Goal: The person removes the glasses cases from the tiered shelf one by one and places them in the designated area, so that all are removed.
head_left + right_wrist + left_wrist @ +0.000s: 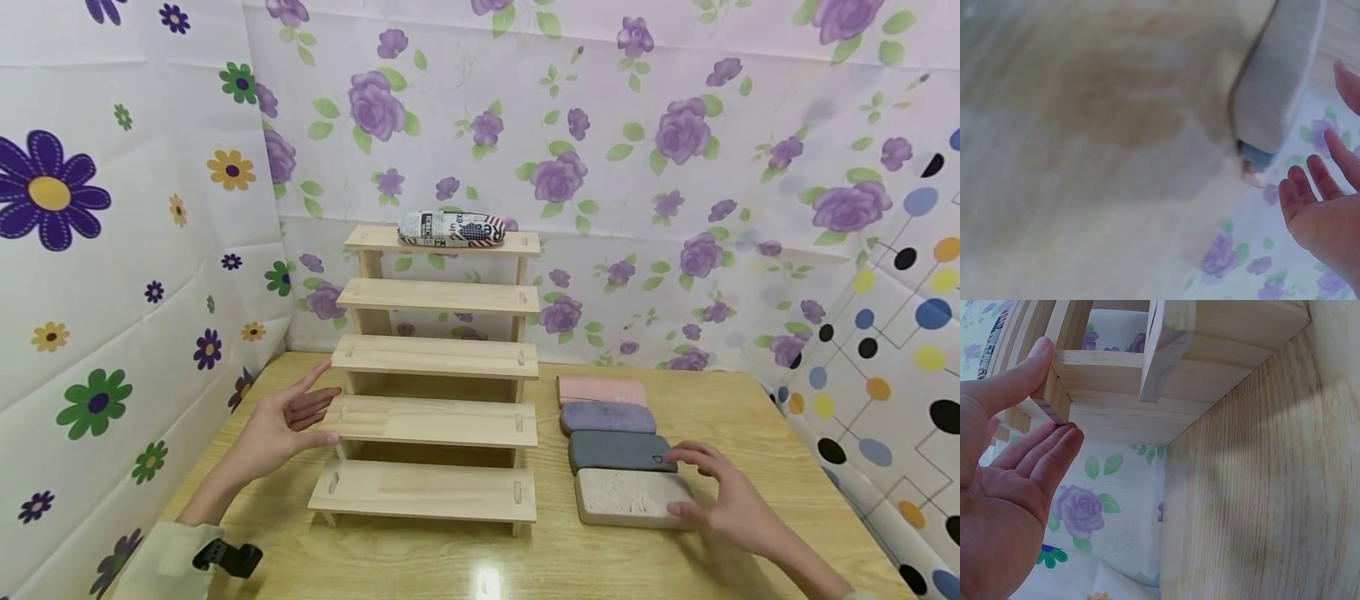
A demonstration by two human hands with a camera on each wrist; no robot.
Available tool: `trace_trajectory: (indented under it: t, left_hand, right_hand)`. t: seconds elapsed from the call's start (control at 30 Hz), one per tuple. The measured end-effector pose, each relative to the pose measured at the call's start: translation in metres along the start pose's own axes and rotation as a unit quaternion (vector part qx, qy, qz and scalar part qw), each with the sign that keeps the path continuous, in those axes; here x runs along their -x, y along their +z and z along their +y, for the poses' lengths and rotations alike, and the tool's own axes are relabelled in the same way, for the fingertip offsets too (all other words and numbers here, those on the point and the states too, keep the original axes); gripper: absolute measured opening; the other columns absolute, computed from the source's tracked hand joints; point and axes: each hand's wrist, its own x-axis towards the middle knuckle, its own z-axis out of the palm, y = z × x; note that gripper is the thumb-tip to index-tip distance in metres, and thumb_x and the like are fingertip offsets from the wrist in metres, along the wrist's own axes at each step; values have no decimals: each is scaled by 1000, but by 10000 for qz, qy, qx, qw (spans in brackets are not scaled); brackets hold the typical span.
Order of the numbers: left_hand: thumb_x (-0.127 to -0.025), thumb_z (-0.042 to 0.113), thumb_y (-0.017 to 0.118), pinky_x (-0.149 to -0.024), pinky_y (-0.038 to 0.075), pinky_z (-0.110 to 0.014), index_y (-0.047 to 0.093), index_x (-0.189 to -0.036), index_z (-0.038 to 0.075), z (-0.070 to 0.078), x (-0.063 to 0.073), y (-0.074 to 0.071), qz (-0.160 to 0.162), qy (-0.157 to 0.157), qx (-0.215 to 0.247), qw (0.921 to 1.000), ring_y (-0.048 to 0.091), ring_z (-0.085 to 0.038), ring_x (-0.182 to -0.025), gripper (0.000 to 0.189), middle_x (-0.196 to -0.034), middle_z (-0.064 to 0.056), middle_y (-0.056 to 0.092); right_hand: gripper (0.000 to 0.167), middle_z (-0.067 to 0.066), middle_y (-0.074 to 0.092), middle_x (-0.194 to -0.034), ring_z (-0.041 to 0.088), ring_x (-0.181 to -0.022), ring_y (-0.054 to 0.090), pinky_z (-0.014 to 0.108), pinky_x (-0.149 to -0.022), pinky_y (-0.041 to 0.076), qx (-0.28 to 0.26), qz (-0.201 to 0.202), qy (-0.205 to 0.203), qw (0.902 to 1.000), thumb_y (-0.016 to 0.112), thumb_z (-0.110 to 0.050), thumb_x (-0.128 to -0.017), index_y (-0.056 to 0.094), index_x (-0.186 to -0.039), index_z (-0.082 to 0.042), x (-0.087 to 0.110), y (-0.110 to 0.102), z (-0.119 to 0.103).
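A stepped wooden rack (pixel 431 420) stands on the table, with a newspaper-print glasses case (pixel 452 229) on its top board. My left hand (pixel 273 429) rests at the rack's left side; in the left wrist view the thumb (pixel 1040 350) and extended fingers lie on either side of one board's end. To the right of the rack, several cases lie in a row: pink (pixel 602 390), purple-blue (pixel 607 418), dark grey with a small glasses mark (pixel 618 452), and speckled cream (pixel 626 497). Over the right end of the nearest two is my right hand (pixel 723 500), thumb and fingers spread apart.
The wooden table (pixel 750 433) meets flower-printed cloth (pixel 637 275) at the back. More printed cloth hangs on the left and right sides. A black band with a small device (pixel 228 557) is on my left wrist.
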Motion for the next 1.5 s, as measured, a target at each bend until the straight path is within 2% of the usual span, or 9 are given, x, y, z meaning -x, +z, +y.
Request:
trace_trajectory:
  t: [0.17, 0.27, 0.37, 0.57, 0.7, 0.8, 1.17, 1.3, 1.5]
  left_hand:
    - [-83, -3, 87, -103, 54, -29, 29, -169, 17, 1, 1, -1, 2, 2, -24, 10000, 51, -40, -136, 105, -147, -33, 53]
    - [-83, -3, 87, -103, 54, -27, 29, -169, 18, 1, 1, -1, 13, -14, -57, 10000, 50, -43, -136, 105, -147, -33, 53]
    - [-84, -2, 87, -103, 54, -27, 29, -169, 18, 2, 2, -1, 16, -6, -60, 10000, 49, -45, -136, 105, -147, -33, 52]
    - [-83, -3, 87, -102, 54, -28, 29, -169, 17, 2, 2, -1, 13, 0, -55, 10000, 50, -42, -136, 105, -147, -33, 53]
    - [-83, -4, 87, -102, 54, -28, 28, -169, 16, 2, 2, -1, 17, 14, -47, 10000, 51, -39, -136, 105, -147, -32, 54]
    - [-84, -4, 87, -102, 54, -28, 28, -169, 16, 2, 2, -1, 13, 20, -28, 10000, 51, -40, -136, 105, -147, -32, 53]
    - [-83, -3, 87, -102, 54, -27, 28, -169, 16, 3, 0, 0, -45, 11, 32, 10000, 49, -45, -136, 106, -147, -33, 53]
    - [-84, -3, 87, -103, 54, -27, 28, -169, 17, 2, 0, 0, -46, -13, 63, 10000, 48, -45, -137, 105, -148, -34, 52]
    - [-84, -2, 87, -103, 53, -27, 28, -169, 18, 1, 0, -1, -37, -32, 66, 10000, 48, -46, -137, 105, -148, -33, 52]
  right_hand:
    - [55, 9, 59, -140, 29, -122, 58, 39, -92, 58, 80, 129, -240, 9996, 90, -20, -88, 67, -137, -14, -14, -10, -20]
    - [55, 8, 58, -140, 22, -120, 56, 32, -91, 54, 88, 225, -437, 9988, 89, -19, -88, 66, -138, -17, -27, -15, -35]
    - [55, 8, 58, -141, 18, -118, 55, 38, -93, 53, 138, 271, -541, 9981, 88, -20, -90, 65, -139, -17, -42, -19, -50]
    - [54, 10, 59, -141, 31, -120, 58, 64, -98, 51, 91, 156, -738, 9971, 86, -22, -92, 64, -140, -13, -75, -20, -79]
    - [55, 14, 53, -149, 42, -136, 49, 72, -104, 44, 33, -1, -794, 9968, 84, -25, -94, 62, -143, -12, -98, -19, -96]
    - [57, 15, 48, -154, 44, -145, 39, 75, -108, 40, -13, -48, -767, 9970, 84, -25, -94, 61, -145, -13, -115, -18, -109]
    - [63, 11, 49, -156, 38, -141, 46, 65, -113, 41, -175, -128, -872, 9959, 83, -32, -95, 58, -150, -14, -173, -14, -145]
    - [65, 10, 48, -156, 34, -140, 47, 58, -117, 40, -241, -113, -891, 9957, 83, -29, -94, 57, -151, -12, -191, -14, -154]
    - [65, 14, 48, -155, 36, -139, 47, 56, -119, 39, -290, 71, -1104, 9934, 85, -22, -92, 58, -149, -9, -218, -16, -165]
